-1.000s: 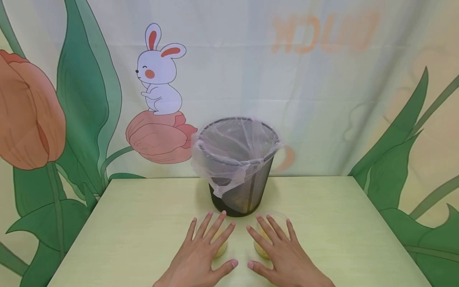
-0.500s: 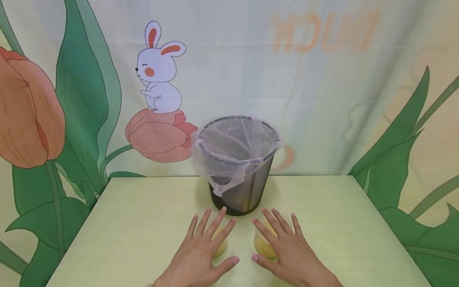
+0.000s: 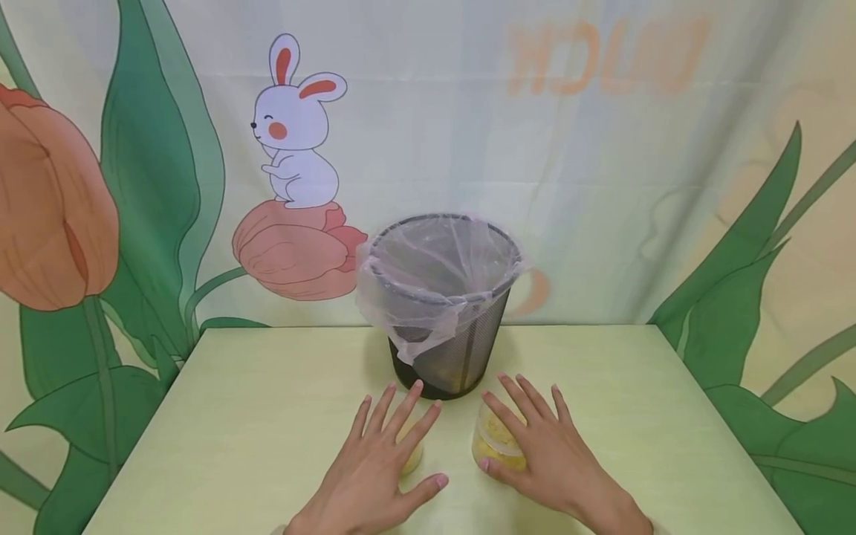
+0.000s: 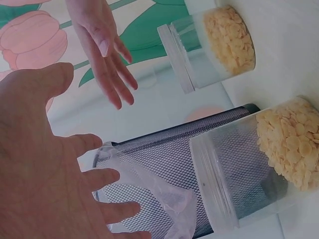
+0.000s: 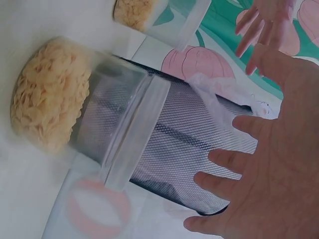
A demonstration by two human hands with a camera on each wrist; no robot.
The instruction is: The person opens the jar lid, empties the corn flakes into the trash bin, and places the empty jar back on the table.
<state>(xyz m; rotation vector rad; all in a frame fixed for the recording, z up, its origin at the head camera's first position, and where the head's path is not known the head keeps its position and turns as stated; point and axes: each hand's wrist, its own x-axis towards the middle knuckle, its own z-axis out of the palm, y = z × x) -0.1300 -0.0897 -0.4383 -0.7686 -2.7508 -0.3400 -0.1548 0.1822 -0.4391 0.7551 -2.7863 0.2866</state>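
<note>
Two clear jars with pale lids hold yellow flakes in their lower part. My left hand hovers palm down above the left jar, which it mostly covers in the head view. A gap shows between its spread fingers and that jar's lid in the left wrist view. Over the right jar, my right hand is likewise spread, covering the jar's right side. The right wrist view shows this hand apart from the lid. Neither hand holds anything.
Just beyond the jars stands a black mesh wastebasket, lined with a thin translucent pinkish bag folded over its rim. Behind the pale green table hangs a curtain printed with tulips and a rabbit.
My right hand has shifted right and slightly forward, uncovering more of the right jar. The left hand has barely moved. The head view has tipped slightly.
</note>
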